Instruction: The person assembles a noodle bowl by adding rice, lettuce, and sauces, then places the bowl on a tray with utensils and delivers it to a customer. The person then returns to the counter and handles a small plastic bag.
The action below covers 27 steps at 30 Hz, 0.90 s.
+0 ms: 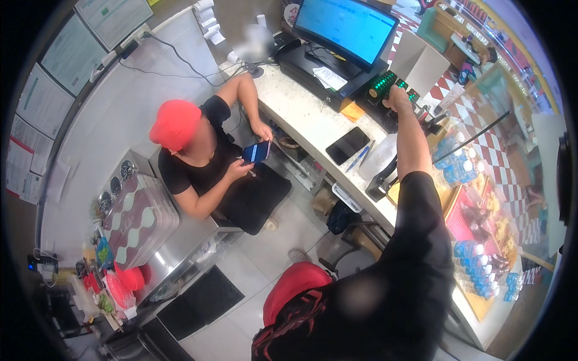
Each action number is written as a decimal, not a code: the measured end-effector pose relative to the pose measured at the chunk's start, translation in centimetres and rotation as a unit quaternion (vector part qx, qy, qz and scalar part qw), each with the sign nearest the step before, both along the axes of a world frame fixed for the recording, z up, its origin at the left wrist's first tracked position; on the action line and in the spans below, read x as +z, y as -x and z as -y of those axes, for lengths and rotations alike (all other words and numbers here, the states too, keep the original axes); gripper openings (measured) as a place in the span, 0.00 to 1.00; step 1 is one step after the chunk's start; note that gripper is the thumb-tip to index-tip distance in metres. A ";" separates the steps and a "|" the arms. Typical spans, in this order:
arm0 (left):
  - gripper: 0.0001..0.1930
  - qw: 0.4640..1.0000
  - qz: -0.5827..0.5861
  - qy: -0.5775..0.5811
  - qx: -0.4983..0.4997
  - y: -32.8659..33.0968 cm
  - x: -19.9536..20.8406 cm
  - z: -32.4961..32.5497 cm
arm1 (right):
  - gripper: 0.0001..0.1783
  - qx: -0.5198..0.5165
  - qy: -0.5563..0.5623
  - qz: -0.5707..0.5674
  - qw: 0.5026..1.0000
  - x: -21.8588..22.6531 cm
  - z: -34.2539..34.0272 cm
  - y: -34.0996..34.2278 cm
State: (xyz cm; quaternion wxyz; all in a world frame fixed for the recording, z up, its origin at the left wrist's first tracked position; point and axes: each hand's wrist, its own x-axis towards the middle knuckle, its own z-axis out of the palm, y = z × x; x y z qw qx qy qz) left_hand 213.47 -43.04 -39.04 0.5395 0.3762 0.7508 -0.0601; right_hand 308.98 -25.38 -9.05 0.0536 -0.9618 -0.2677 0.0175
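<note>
My right arm stretches far across the counter (316,123), in a black short sleeve. At its end my right hand (397,100) is closed on one of several black pagers (382,85) with green lights, which stand in rows on the counter; the fingertips are partly hidden. My left hand does not show. Beside the pagers lies an orange-yellow paper packet (350,111). Nearer along the counter are a black smartphone (347,145), a blue pen (359,156) and a white rounded object (380,157), partly behind my arm.
A seated person in a red cap (174,125) holds a phone (257,152) at the left. A lit monitor (346,29) stands behind the counter. Water bottles (460,162) and a pink tray (463,219) are at the right. Stacked trays (141,219) sit lower left; a dark mat (201,302) covers the floor.
</note>
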 end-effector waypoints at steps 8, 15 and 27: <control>0.16 1.000 -0.010 0.005 -0.002 1.5 0.2 1.0 | 0.17 0.028 -0.025 0.037 0.999 4.2 0.1 -2.6; 0.17 1.000 0.011 0.008 -0.009 5.4 -1.0 4.1 | 0.15 0.096 0.130 0.137 0.977 -0.7 3.3 -9.6; 0.17 0.997 -0.029 0.028 -0.071 16.9 -4.2 19.9 | 0.16 0.364 -0.349 0.135 0.853 11.4 -0.9 28.8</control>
